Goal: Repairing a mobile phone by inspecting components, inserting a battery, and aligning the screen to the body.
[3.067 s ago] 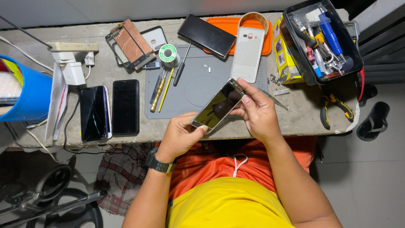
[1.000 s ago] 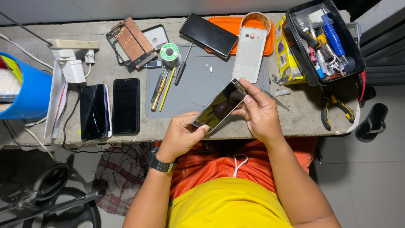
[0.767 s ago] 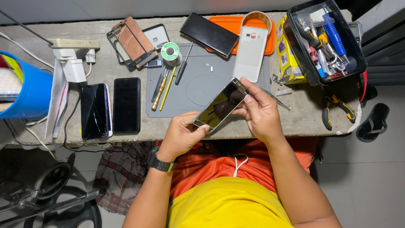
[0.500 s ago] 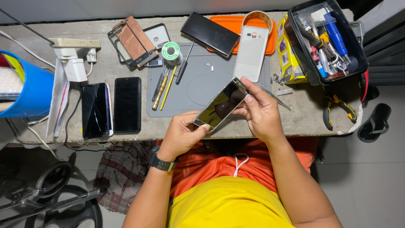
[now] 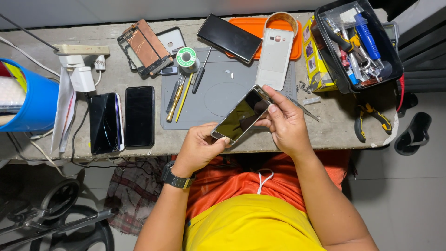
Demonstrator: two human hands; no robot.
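Observation:
I hold a smartphone [image 5: 241, 114] with a dark glossy screen over the front edge of the workbench. My left hand [image 5: 199, 148] grips its lower end, and a black watch sits on that wrist. My right hand [image 5: 284, 122] pinches its upper right corner, thumb on the glass. The phone is tilted, its top end pointing away to the right. Under it lies a grey work mat [image 5: 218, 90].
Two dark phones [image 5: 121, 118] lie at the left beside a blue bin [image 5: 28, 100]. Tweezers, a solder spool [image 5: 186, 57], a white phone back cover [image 5: 274, 58], an orange tray [image 5: 260, 25], a black tool box [image 5: 357, 44] and pliers [image 5: 369, 118] surround the mat.
Both hands stay on the phone in nearly the same pose. The view has shifted slightly; nothing else has moved.

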